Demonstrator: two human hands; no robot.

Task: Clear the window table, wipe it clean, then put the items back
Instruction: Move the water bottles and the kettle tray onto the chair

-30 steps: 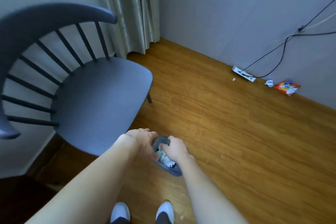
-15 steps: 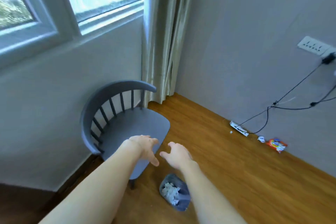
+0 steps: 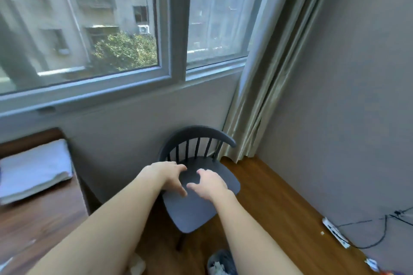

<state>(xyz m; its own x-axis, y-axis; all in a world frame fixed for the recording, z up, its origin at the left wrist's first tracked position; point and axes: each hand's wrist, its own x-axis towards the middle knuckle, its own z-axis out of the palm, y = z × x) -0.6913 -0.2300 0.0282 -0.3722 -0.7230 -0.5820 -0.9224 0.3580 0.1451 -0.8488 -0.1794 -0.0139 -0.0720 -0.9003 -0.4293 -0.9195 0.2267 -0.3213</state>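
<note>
Both hands were out in front, empty. Left hand [image 3: 169,176]: fingers loosely spread, slightly curled, holding nothing, seen over the chair [image 3: 201,205] seat w/o clear contact. Right hand [image 3: 209,183]: same, fingers relaxed and apart, thumb pointing toward the left hand, nothing gripped. Can't tell if either palm touched the seat.

Vs 0.5 s ago: view had tilted up, so the window [image 3: 93,29] filled the top half instead of a corner. Hands sat higher in frame, over the chair seat rather than above the bin. Vs 1.0 s ago: both hands had let go of the bin.

Window table [image 3: 33,225]: dark wood, at 9 o'clock from the hands, w/ a folded white cloth [image 3: 33,167] on it.

Curtain [image 3: 263,78] hung at 1 o'clock, behind the chair.

Bin [image 3: 221,262]: small grey one on the floor at 6 o'clock, partly hidden by the right forearm, white crumpled paper inside.

Power strip [image 3: 335,232] w/ cable lay at 4 o'clock by the wall.
</note>
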